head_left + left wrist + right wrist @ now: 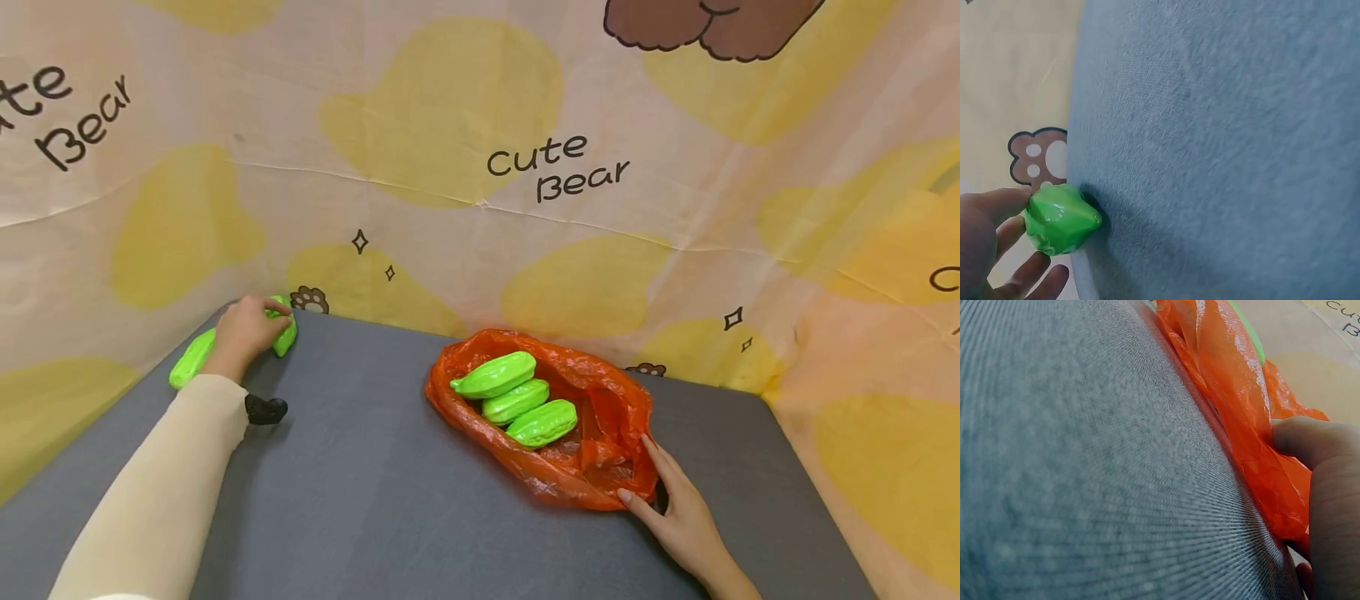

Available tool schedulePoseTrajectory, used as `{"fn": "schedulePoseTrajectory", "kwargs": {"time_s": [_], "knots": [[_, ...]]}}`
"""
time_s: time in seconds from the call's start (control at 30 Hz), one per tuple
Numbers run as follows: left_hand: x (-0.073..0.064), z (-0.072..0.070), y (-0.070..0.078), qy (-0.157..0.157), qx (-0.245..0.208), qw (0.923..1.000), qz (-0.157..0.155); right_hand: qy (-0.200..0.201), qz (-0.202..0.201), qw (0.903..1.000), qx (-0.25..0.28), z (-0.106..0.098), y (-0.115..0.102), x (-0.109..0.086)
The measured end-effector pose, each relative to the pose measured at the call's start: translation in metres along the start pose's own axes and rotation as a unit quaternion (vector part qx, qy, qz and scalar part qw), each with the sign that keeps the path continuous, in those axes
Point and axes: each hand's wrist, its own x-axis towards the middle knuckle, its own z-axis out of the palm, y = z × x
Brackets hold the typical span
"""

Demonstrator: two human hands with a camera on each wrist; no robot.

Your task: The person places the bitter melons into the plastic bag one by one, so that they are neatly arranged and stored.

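Note:
At the far left of the table, my left hand [249,329] holds a bright green bitter melon [285,329] between thumb and fingers. In the left wrist view this bitter melon [1060,219] points its tapered end toward the table. A second bitter melon [193,358] lies just left of that hand, partly hidden by it. Three more, including a middle bitter melon [517,402], lie side by side in an opened red plastic bag [480,442]. My right hand [678,512] grips the bag's right rim, and the right wrist view has the thumb [1310,440] against the red plastic.
The table [337,500] has a grey cloth surface. Behind it and along both sides hangs a printed curtain [420,283] with yellow patches and "Cute Bear" lettering. A black strap piece [266,409] sticks out from the left wrist beside the cream sleeve [150,492].

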Motion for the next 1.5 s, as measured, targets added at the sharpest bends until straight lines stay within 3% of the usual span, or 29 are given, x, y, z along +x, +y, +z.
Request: {"fn": "schedulePoseTrajectory", "kwargs": {"time_s": [0.37,0.63,1.0,1.23,1.5], "knots": [[-0.016,0.012,0.014,0.054,-0.002,0.9985,-0.01,0.01,-0.015,0.9998,0.009,0.0,0.001,0.001],[-0.022,0.02,0.028,0.054,-0.006,0.9981,-0.028,0.012,-0.016,0.9998,0.008,-0.002,0.002,0.001],[-0.036,0.027,0.042,0.071,0.005,0.9971,-0.026,0.006,-0.014,0.9999,0.006,-0.001,0.002,0.0],[-0.04,0.026,0.045,0.051,0.022,0.9975,-0.044,0.006,-0.017,0.9998,0.003,0.0,0.002,-0.001],[-0.034,0.019,0.038,-0.047,0.012,0.9983,-0.032,0.009,-0.02,0.9997,0.008,0.001,0.002,-0.001]]}}
